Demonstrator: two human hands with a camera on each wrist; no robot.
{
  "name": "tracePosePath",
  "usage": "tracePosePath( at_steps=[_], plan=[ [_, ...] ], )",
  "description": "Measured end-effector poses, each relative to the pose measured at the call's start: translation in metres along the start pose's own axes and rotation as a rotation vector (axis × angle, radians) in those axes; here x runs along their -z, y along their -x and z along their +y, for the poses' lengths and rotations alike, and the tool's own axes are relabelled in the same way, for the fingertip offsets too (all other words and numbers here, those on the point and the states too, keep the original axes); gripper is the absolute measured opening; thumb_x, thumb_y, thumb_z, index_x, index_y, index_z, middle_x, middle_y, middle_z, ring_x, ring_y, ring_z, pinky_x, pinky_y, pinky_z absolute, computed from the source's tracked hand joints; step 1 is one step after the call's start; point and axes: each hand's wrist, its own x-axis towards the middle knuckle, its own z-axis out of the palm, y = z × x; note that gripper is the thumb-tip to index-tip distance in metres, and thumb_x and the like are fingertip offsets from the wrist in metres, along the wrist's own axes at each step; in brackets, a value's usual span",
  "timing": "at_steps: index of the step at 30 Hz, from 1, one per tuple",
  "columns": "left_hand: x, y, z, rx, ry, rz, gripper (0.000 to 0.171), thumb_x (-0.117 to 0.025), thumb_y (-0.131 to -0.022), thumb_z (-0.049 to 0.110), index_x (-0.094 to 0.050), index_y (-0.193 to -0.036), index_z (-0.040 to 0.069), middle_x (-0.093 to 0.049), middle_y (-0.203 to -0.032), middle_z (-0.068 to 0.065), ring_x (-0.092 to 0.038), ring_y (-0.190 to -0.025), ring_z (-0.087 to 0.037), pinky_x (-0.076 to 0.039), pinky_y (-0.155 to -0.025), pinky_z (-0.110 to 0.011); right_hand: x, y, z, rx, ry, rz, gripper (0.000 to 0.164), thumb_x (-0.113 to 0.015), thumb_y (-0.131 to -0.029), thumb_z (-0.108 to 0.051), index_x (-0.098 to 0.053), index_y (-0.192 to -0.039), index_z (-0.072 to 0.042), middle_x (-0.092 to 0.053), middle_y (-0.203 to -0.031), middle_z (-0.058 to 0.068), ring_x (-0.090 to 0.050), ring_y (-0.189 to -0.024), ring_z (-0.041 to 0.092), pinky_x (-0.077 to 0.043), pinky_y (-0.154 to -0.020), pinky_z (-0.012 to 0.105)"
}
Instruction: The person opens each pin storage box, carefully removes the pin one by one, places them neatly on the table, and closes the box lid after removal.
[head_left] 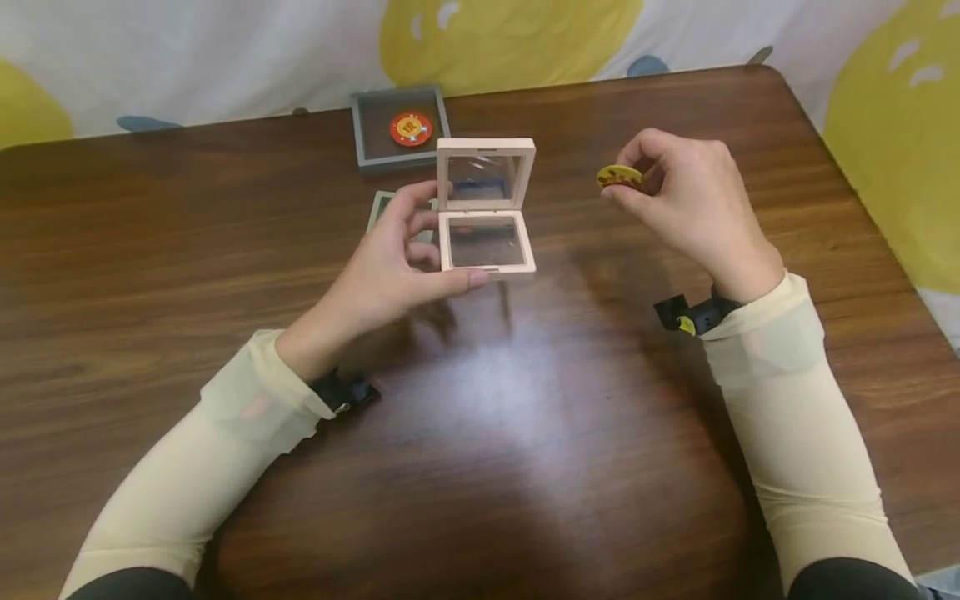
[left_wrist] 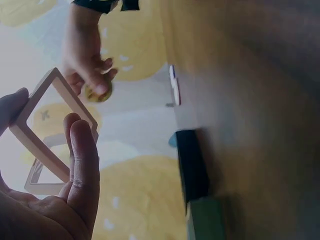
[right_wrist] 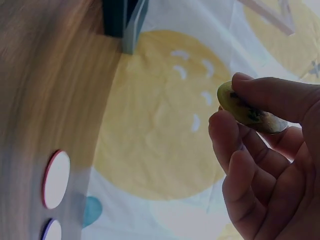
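Note:
My left hand holds a pale pink hinged display case raised over the table, its thumb along the near edge of the lower frame. The case stands unfolded, one windowed frame tipped up and the other lying flatter towards me; in the left wrist view the case shows clear windows with fingers behind them. To the right, my right hand pinches a yellow round token with dark red markings, between thumb and fingers. The token is apart from the case and seen nearly edge-on.
A grey shallow tray at the back holds a red and gold round token. Partly behind my left fingers lies a pale green frame. Two pale discs, one red-rimmed and one blue-rimmed, lie on the wooden table.

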Motion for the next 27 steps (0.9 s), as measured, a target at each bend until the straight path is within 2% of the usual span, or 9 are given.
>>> tracePosePath(
  at_steps=[4, 9, 15, 20, 23, 27],
  plan=[
    [0.009, 0.001, 0.005, -0.039, 0.029, 0.061, 0.078, -0.075, -0.075, -0.002, -0.030, -0.139, 0.006, -0.057, -0.125, -0.019, -0.066, -0.075, -0.011, -0.053, -0.062, -0.017, -0.003, -0.002, 0.012, -0.055, 0.021, -0.037, 0.020, -0.071, -0.085, -0.024, -0.068, -0.095, -0.008, -0.072, -0.088, 0.015, -0.059, -0.068, 0.024, -0.037, -0.057, 0.034],
    [0.017, 0.003, 0.013, -0.057, 0.069, 0.115, 0.077, -0.073, -0.077, -0.003, -0.029, -0.139, 0.004, -0.053, -0.126, -0.020, -0.065, -0.079, -0.012, -0.055, -0.063, -0.017, -0.001, -0.005, 0.030, -0.093, 0.061, -0.084, 0.020, -0.066, -0.088, -0.028, -0.069, -0.094, -0.009, -0.070, -0.087, 0.012, -0.056, -0.068, 0.023, -0.037, -0.055, 0.035],
    [0.021, 0.001, 0.014, -0.060, 0.131, 0.128, 0.077, -0.073, -0.076, -0.004, -0.030, -0.139, 0.008, -0.052, -0.125, -0.019, -0.065, -0.076, -0.012, -0.057, -0.059, -0.019, 0.001, -0.007, 0.047, -0.155, 0.086, -0.098, 0.022, -0.063, -0.088, -0.030, -0.072, -0.096, -0.011, -0.070, -0.085, 0.011, -0.050, -0.067, 0.024, -0.034, -0.053, 0.036],
    [0.022, 0.000, 0.013, -0.050, 0.156, 0.138, 0.077, -0.073, -0.076, -0.005, -0.031, -0.139, 0.009, -0.053, -0.124, -0.018, -0.065, -0.074, -0.011, -0.057, -0.057, -0.020, 0.002, -0.009, 0.057, -0.195, 0.129, -0.170, 0.028, -0.061, -0.090, -0.032, -0.073, -0.103, -0.010, -0.072, -0.094, 0.014, -0.050, -0.072, 0.027, -0.034, -0.053, 0.037],
    [0.022, 0.000, 0.013, -0.045, 0.156, 0.140, 0.077, -0.073, -0.076, -0.005, -0.031, -0.139, 0.010, -0.053, -0.124, -0.018, -0.065, -0.074, -0.012, -0.057, -0.057, -0.020, 0.002, -0.011, 0.061, -0.220, 0.156, -0.227, 0.032, -0.060, -0.090, -0.034, -0.073, -0.107, -0.011, -0.072, -0.102, 0.018, -0.055, -0.079, 0.033, -0.036, -0.053, 0.040],
    [0.022, -0.001, 0.012, -0.047, 0.146, 0.135, 0.077, -0.073, -0.076, -0.004, -0.030, -0.139, 0.009, -0.053, -0.124, -0.018, -0.065, -0.073, -0.011, -0.057, -0.058, -0.020, 0.004, -0.013, 0.066, -0.245, 0.168, -0.285, 0.035, -0.060, -0.090, -0.035, -0.072, -0.111, -0.011, -0.069, -0.114, 0.021, -0.059, -0.095, 0.043, -0.041, -0.060, 0.049]
  ],
)
